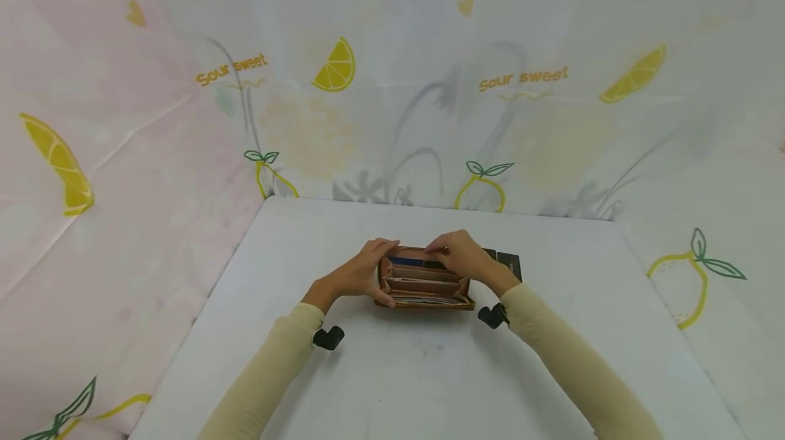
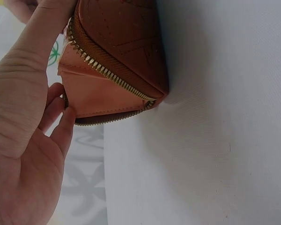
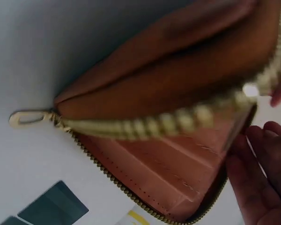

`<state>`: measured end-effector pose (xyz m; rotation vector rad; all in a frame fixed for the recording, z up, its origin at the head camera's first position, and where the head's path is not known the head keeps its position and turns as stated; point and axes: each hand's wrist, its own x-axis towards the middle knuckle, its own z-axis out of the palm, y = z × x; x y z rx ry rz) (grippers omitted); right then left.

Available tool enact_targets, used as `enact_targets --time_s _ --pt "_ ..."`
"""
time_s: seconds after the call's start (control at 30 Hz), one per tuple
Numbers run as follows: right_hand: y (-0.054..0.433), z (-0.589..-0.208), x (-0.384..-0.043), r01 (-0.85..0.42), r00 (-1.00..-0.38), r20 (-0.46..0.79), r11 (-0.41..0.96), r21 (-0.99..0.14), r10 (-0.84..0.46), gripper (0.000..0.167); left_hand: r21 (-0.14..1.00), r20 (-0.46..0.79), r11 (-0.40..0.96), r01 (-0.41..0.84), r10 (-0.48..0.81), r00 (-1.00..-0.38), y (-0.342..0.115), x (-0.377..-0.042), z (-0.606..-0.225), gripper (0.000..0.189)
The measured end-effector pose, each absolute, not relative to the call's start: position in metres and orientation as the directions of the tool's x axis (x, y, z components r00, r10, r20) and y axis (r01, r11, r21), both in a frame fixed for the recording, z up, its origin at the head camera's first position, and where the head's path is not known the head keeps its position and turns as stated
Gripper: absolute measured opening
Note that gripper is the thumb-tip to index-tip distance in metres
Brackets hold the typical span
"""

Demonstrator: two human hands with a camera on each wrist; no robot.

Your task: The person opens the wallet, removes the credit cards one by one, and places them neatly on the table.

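Observation:
A brown leather zip wallet (image 1: 423, 285) stands unzipped on the white table, its compartments facing up. My left hand (image 1: 360, 273) grips its left end, thumb at the front edge and fingers at the back. In the left wrist view, the brass zipper and folded side gusset (image 2: 100, 91) show beside that hand. With bent fingers, my right hand (image 1: 463, 255) pinches the wallet's back wall right of the middle. A blue card (image 1: 405, 261) sits in the back slots, a dark one (image 1: 434, 265) beside it by the right fingers. Whether those fingers also hold the dark card is hidden.
Dark flat card-like pieces (image 1: 509, 263) lie on the table just right of the wallet, partly behind my right wrist. A metal zipper pull (image 3: 30, 118) hangs at the wallet's right end. Lemon-print cloth (image 1: 405, 120) rises behind the table (image 1: 392, 379).

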<state>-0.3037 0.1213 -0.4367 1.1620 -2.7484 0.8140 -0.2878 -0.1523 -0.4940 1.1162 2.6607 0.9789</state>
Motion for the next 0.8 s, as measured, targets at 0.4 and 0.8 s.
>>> enact_targets --time_s 0.4,0.8 --pt "0.108 -0.449 -0.312 -0.672 -0.715 0.142 0.616 -0.411 -0.684 0.022 0.587 0.158 0.524 0.617 0.673 -0.722 -0.152 -0.288 -0.495 0.12" --pt "0.098 -0.443 -0.326 -0.702 -0.658 0.027 0.6 -0.384 -0.752 0.012 0.579 0.144 0.534 0.615 0.676 -0.723 -0.152 -0.288 -0.494 0.12"
